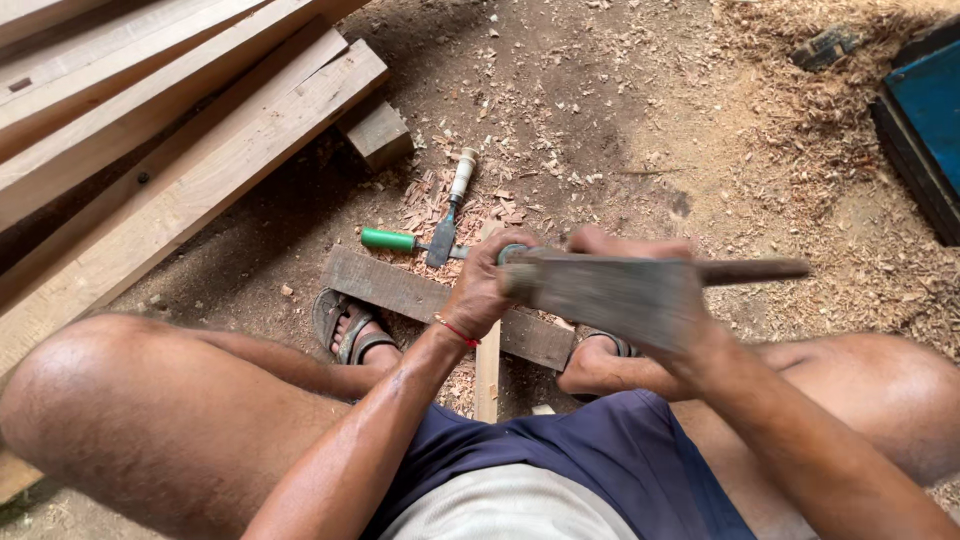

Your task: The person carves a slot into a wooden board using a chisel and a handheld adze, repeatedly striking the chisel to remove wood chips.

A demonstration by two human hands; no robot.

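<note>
Bare knees frame the left hand [485, 290] and right hand [640, 262], both closed on a grey flat-bladed mallet-like tool [610, 295] above the dark plank [400, 290]; chips lie around, chisels unused.

A broad wooden mallet [610, 295], grey and worn, sits just right of the frame's centre, lying nearly level, its dark handle running out to the right. At its left end a chisel [512, 254] with a greenish handle shows only its rounded top. Beneath, a weathered grey plank [400, 290] slants across the sawdust, from centre-left down toward the right.
</note>
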